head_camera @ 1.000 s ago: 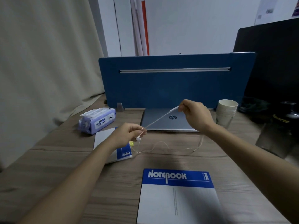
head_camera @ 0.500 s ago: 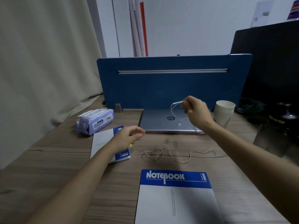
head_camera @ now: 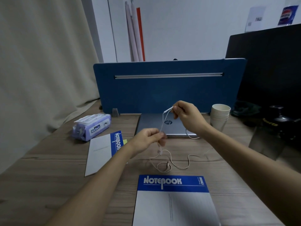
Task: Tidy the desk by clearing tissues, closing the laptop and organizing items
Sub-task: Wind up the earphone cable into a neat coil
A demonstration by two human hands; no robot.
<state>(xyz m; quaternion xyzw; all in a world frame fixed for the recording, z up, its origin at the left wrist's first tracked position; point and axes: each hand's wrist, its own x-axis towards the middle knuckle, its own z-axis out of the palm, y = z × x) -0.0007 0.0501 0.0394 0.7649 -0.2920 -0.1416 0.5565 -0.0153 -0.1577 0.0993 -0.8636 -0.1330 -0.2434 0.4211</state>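
Head view: both hands, left hand (head_camera: pixel 147 140) and right hand (head_camera: pixel 187 117), pinch the earphone cable (head_camera: pixel 164 121).

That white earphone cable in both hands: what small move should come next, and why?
Probably wind another loop: the right hand pinches the plug end raised, the left hand pinches the earphone cable lower down, and most of it trails loose on the desk.

A thin white earphone cable (head_camera: pixel 164 121) hangs taut between the right hand (head_camera: pixel 187 118), which pinches its plug end up high, and the left hand (head_camera: pixel 146 139), which pinches it lower; the rest lies in loose loops on the counter (head_camera: pixel 48 168). The closed silver laptop (head_camera: pixel 156 124) lies flat at the far side. A purple wet-tissue pack (head_camera: pixel 92 126) sits far left. One blue-and-white notebook (head_camera: pixel 174 201) lies near, another (head_camera: pixel 102 152) to the left.
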